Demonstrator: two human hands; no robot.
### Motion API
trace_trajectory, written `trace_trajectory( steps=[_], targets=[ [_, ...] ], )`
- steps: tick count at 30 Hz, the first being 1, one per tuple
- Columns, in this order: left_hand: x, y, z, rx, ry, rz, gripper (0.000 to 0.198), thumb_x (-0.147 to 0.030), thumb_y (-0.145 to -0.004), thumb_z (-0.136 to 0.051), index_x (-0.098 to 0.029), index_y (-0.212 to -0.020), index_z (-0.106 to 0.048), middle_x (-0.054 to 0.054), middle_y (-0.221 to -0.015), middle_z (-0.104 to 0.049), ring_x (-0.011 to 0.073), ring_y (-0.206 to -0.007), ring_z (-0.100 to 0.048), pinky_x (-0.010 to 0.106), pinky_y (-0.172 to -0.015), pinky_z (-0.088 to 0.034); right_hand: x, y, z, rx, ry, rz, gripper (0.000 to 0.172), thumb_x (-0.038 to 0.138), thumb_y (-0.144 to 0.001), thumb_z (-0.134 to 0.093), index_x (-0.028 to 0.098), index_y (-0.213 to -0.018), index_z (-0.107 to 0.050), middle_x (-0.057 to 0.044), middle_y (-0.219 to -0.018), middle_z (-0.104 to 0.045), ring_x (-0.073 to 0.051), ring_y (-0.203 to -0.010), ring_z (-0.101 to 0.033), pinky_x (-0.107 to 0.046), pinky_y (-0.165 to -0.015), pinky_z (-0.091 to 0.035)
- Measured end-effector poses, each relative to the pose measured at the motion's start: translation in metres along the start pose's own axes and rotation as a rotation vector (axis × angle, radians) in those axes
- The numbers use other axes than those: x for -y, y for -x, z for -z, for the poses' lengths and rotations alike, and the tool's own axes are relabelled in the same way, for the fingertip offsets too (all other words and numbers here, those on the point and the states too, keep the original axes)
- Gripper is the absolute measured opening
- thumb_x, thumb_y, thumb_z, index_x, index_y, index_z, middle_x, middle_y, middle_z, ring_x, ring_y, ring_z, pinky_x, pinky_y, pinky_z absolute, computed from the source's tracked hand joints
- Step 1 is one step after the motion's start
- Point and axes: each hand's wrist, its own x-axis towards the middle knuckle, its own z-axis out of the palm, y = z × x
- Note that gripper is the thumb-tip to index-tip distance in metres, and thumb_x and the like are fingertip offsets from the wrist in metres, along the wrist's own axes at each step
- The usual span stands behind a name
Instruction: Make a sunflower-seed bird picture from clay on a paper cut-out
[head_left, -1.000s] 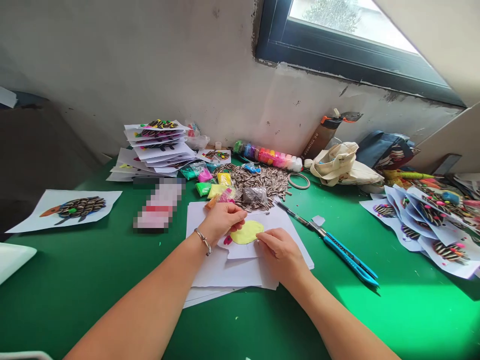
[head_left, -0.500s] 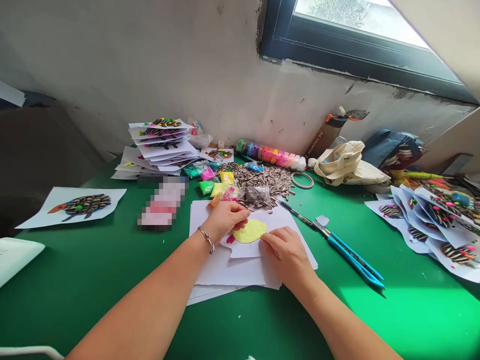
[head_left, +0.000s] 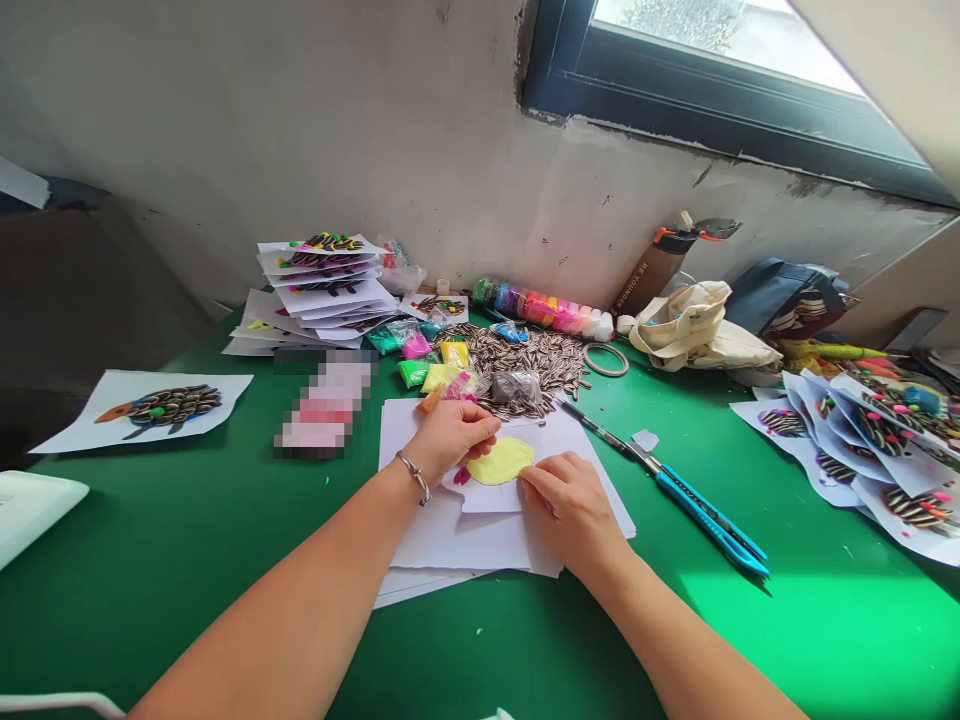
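Observation:
A flat yellow clay patch [head_left: 501, 462] lies on a small white paper [head_left: 487, 494], which rests on a stack of white sheets [head_left: 457, 535] on the green table. My left hand [head_left: 450, 437] curls over the patch's upper left edge, fingers bent and pressing on the paper. At the patch's lower right edge my right hand [head_left: 571, 505] has its fingers pinched together; what they hold is too small to make out. A small pink bit [head_left: 460, 476] sits beside the patch under my left hand.
A heap of sunflower seeds [head_left: 525, 362] and small clay bags [head_left: 435, 372] lie just beyond the papers. Blue utility knives [head_left: 697, 510] lie at right. Finished seed pictures are stacked at back left [head_left: 322, 280], far left [head_left: 150, 408] and right [head_left: 870, 440]. Clay pots [head_left: 540, 310], bags and a bottle line the wall.
The view has shifted slightly since one second ago. Both hands have stayed at the yellow patch, with only small finger movements.

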Motion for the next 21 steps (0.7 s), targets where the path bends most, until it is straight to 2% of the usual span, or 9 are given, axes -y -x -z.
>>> trace_trajectory(
  steps=[5,8,17,21],
  targets=[
    [0.0002,-0.0006,0.0001,0.003,0.008,-0.004,0.025,-0.032,-0.067,-0.078,-0.013,-0.062,-0.062,-0.001,-0.052,-0.056,0.007,-0.047,-0.047,0.018,-0.042,-0.033,0.0032,0.0026,0.0063,0.042,-0.052,-0.027,0.019,0.011,-0.088,-0.052,0.02,-0.089,-0.069,-0.005,-0.082,-0.066,-0.019,-0.08,-0.052,-0.033,-0.076,-0.037],
    [-0.0012,0.0003,-0.0001,-0.007,-0.005,0.0,0.026,-0.033,-0.067,-0.078,-0.014,-0.062,-0.062,-0.001,-0.052,-0.056,0.007,-0.046,-0.046,0.018,-0.042,-0.033,0.0001,0.0052,0.0055,0.032,-0.056,-0.036,0.022,0.009,-0.089,-0.05,0.02,-0.092,-0.069,-0.005,-0.081,-0.067,-0.018,-0.079,-0.054,-0.033,-0.076,-0.037],
    [-0.0005,-0.0001,0.0004,-0.007,-0.011,0.005,0.026,-0.034,-0.066,-0.078,-0.014,-0.063,-0.063,0.0,-0.055,-0.058,0.0072,-0.047,-0.047,0.018,-0.041,-0.032,-0.0032,0.0071,0.0055,-0.029,-0.059,-0.012,0.023,0.012,-0.092,-0.05,0.022,-0.09,-0.071,-0.005,-0.082,-0.068,-0.018,-0.079,-0.053,-0.033,-0.075,-0.038],
    [0.0016,-0.0015,0.0005,-0.01,-0.002,-0.009,0.024,-0.032,-0.067,-0.078,-0.013,-0.062,-0.063,0.0,-0.055,-0.058,0.0067,-0.047,-0.048,0.017,-0.041,-0.033,0.0003,0.0074,0.0065,0.008,-0.062,-0.013,0.023,0.013,-0.091,-0.051,0.023,-0.09,-0.072,-0.005,-0.081,-0.067,-0.019,-0.079,-0.053,-0.034,-0.074,-0.038]
  ],
)
